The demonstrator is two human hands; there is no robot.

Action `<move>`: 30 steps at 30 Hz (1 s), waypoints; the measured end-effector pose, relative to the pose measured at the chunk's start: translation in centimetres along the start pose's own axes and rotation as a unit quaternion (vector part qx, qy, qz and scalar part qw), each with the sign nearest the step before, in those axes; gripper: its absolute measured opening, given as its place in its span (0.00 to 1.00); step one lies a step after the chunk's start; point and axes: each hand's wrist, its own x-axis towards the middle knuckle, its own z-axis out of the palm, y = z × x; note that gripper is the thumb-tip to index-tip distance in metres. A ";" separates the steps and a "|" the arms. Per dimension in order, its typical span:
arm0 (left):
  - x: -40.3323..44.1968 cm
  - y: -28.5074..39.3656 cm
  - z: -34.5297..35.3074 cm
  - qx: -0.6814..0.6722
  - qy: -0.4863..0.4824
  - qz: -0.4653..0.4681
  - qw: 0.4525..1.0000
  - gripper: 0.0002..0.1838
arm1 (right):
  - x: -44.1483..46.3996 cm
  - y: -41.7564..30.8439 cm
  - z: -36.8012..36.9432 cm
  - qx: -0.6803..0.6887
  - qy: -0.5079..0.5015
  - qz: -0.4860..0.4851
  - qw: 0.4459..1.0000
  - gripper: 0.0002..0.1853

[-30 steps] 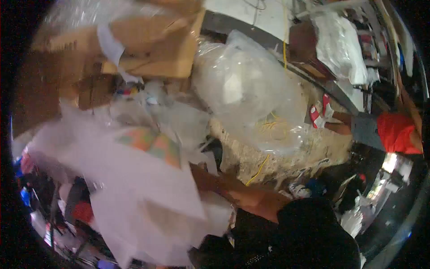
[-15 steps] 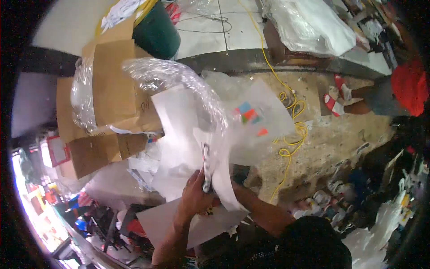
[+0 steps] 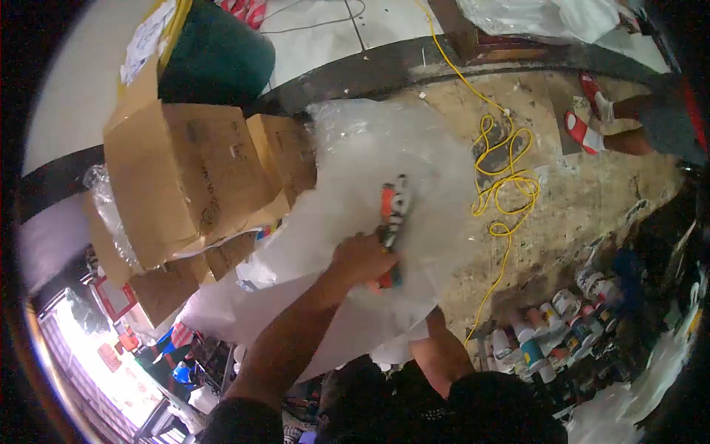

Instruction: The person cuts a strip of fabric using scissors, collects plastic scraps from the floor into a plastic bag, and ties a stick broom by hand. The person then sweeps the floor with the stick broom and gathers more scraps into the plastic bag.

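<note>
A large, thin, whitish sheet (image 3: 425,163), partly see-through like plastic, spreads across the middle. A printed strip (image 3: 396,211) with black, white and orange marks shows in its centre. My left hand (image 3: 362,259) is closed at the lower end of that print, fingers curled on the sheet. Reaching up from below, my right forearm (image 3: 440,355) passes under the sheet's lower edge. The right hand itself is hidden beneath it. A paler sheet layer (image 3: 355,325) lies under my left forearm.
Cardboard boxes (image 3: 207,177) stand at left, by a green bin (image 3: 222,55). A yellow cord (image 3: 510,192) coils on the worn floor. Several bottles (image 3: 532,340) crowd the lower right. A person's legs in red and white footwear (image 3: 584,133) are at upper right.
The raised, folded plastic has come down and spread flatter, showing the print. My left hand has moved up and right; my right hand has gone out of sight under the sheet.
</note>
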 end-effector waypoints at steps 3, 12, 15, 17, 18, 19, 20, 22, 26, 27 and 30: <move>8.0 0.1 -3.5 -0.083 -0.012 -0.008 0.996 0.23 | 4.8 0.0 -2.0 0.029 0.065 -0.001 0.997 0.64; 30.1 -7.4 3.2 -0.332 0.149 -0.201 0.909 0.44 | 23.1 -1.5 -5.8 0.115 0.206 -0.037 0.971 0.65; 28.1 -8.2 0.9 -0.368 0.380 -0.103 0.842 0.37 | 26.7 -2.6 -5.7 0.141 0.230 -0.038 0.962 0.65; 26.2 -11.1 -1.2 -0.304 0.513 -0.062 0.800 0.26 | 28.1 -2.6 -5.5 0.149 0.242 -0.037 0.958 0.65; 26.2 -13.9 -1.5 -0.266 0.588 -0.037 0.763 0.20 | 28.7 -2.6 -5.4 0.150 0.248 -0.038 0.956 0.65; 24.7 -15.5 -3.2 -0.242 0.643 -0.062 0.724 0.15 | 29.4 -2.7 -5.3 0.151 0.256 -0.039 0.954 0.65; 25.8 -18.6 -3.3 -0.237 0.668 -0.142 0.691 0.15 | 29.9 -2.8 -5.2 0.146 0.262 -0.038 0.953 0.66; 29.6 -24.3 -1.5 -0.235 0.683 -0.222 0.655 0.16 | 30.8 -2.8 -4.9 0.128 0.272 -0.038 0.953 0.66; 29.7 -24.7 -1.2 -0.273 0.278 -0.156 0.907 0.17 | 32.0 -2.0 -3.3 0.079 0.275 -0.034 0.958 0.66; 27.1 -23.2 -3.0 -0.343 0.212 -0.102 0.909 0.18 | 32.2 -1.5 -3.0 0.004 0.294 -0.006 0.956 0.67; 20.1 -22.0 -5.0 -0.209 0.177 -0.059 0.960 0.17 | 32.4 -1.1 -1.2 -0.215 0.348 0.074 0.909 0.57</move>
